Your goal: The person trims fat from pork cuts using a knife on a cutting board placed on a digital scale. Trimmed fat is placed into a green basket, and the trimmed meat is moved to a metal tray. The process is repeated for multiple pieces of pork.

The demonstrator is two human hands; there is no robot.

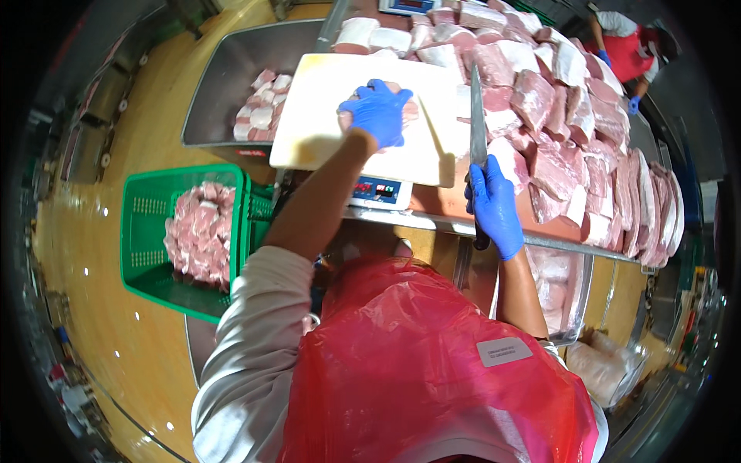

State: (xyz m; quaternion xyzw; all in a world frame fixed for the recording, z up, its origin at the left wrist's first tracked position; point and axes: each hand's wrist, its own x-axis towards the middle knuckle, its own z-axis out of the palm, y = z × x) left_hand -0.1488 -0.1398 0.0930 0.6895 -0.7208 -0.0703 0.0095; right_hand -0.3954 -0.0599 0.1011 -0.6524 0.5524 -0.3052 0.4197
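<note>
My left hand [376,112], in a blue glove, presses down on a pork piece [409,110] on the white cutting board [301,85], its fingers curved over the meat. In my right blue-gloved hand [496,204] is a long knife [477,108], its handle gripped and its blade pointing away from me, just right of the board. Under the board's near edge shows a digital scale [372,193]. Many slabs and chunks of pork [552,181] are heaped on the work table [432,212] to the right and beyond.
A steel bin [202,100] with cut pork is left of the board; a green basket [143,247] of pork chunks stands nearer. Below the table's right are a tub [567,324] and plastic-wrapped bundles [602,363]. A co-worker [625,46] in a red apron works at the far right.
</note>
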